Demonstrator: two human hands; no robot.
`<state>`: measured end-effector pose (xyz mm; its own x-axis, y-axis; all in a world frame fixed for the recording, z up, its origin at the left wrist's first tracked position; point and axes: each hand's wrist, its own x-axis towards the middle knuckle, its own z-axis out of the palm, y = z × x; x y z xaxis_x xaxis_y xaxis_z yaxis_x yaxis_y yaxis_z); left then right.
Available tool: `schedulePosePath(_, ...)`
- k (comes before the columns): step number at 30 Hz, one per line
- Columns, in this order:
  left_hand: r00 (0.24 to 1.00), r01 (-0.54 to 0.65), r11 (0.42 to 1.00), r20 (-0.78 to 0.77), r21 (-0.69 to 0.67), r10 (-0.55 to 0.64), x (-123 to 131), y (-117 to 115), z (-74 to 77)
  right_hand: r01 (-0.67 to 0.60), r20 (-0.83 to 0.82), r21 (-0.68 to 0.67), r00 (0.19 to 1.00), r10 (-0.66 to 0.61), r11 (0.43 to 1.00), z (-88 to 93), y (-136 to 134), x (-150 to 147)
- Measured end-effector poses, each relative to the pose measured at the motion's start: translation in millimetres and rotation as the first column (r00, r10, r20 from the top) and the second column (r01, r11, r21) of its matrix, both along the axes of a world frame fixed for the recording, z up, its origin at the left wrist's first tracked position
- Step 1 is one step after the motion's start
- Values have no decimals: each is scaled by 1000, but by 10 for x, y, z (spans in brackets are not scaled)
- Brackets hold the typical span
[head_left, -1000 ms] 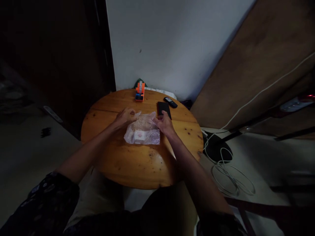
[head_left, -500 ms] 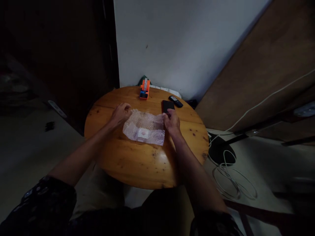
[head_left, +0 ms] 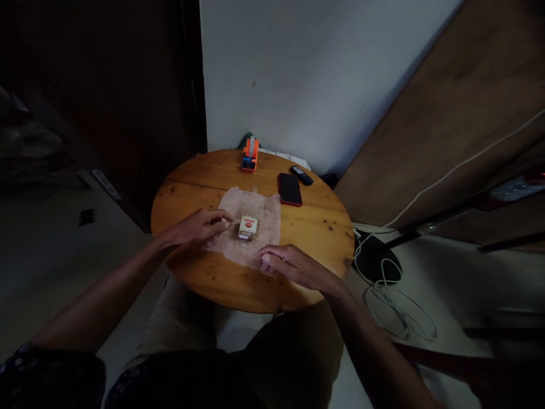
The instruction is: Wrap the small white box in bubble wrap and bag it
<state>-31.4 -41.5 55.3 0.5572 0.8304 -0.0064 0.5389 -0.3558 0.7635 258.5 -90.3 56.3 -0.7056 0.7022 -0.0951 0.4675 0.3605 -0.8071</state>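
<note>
A sheet of bubble wrap (head_left: 268, 218) lies spread flat on the round wooden table (head_left: 319, 238). On its middle rests a small cream-coloured box (head_left: 248, 225) with red print on top, uncovered. My left hand (head_left: 203, 225) is over the left side of the sheet, fingers stretched toward the box, a small gap from it, holding nothing I can see. At the near right corner of the wrap, my right hand (head_left: 283, 261) has its fingers closed on the edge of the plastic.
An orange tape dispenser (head_left: 250, 154) stands at the table's far edge by the wall. Right of centre lie a dark phone with red edges (head_left: 290, 189) and a black remote-like handset (head_left: 301, 175). A pale cable (head_left: 395, 307) coils on the floor at the right.
The near flap of bubble wrap that covered the box is now laid open toward me. Both hands have come nearer to me, the right from the far right corner to the near one.
</note>
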Motion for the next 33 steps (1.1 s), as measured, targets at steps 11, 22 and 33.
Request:
schedulePosePath(11, 968, 16, 955, -245, 297, 60, 362, -183, -270, 345, 41, 502, 906, -420, 793, -89, 323, -329)
schedulePosePath(22, 955, -38, 974, -280, 222, 101, 435, -238, -615, 553, -153, 510, 812, -563, 659, -347, 454, 172)
schedulePosePath(33, 944, -32, 957, -306, 289, 123, 591, -152, -568, 523, -20, 731, 659, -752, 439, -271, 405, 647)
